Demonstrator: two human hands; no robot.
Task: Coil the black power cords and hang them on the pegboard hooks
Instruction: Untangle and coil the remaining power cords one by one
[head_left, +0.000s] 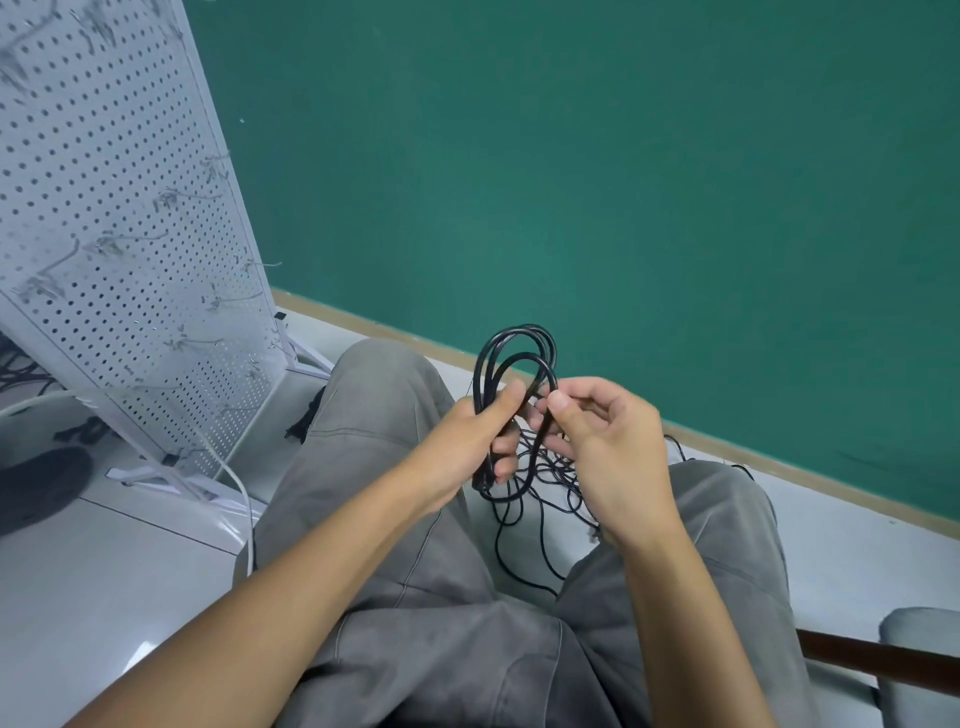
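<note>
Before a green wall (571, 156), both hands: left hand (467, 441) gripping the cord coil (514, 358), right hand (608, 447) pinching its loop.

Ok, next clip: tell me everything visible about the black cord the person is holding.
The black power cord is thin, round and looks rubber-sheathed. Part of it is gathered into a few upright oval loops. The left hand grips the bundle's lower part, and the right hand pinches a strand at the loops' right side. The rest trails down in a loose tangle on the floor between the knees. No plug can be made out clearly.
</note>
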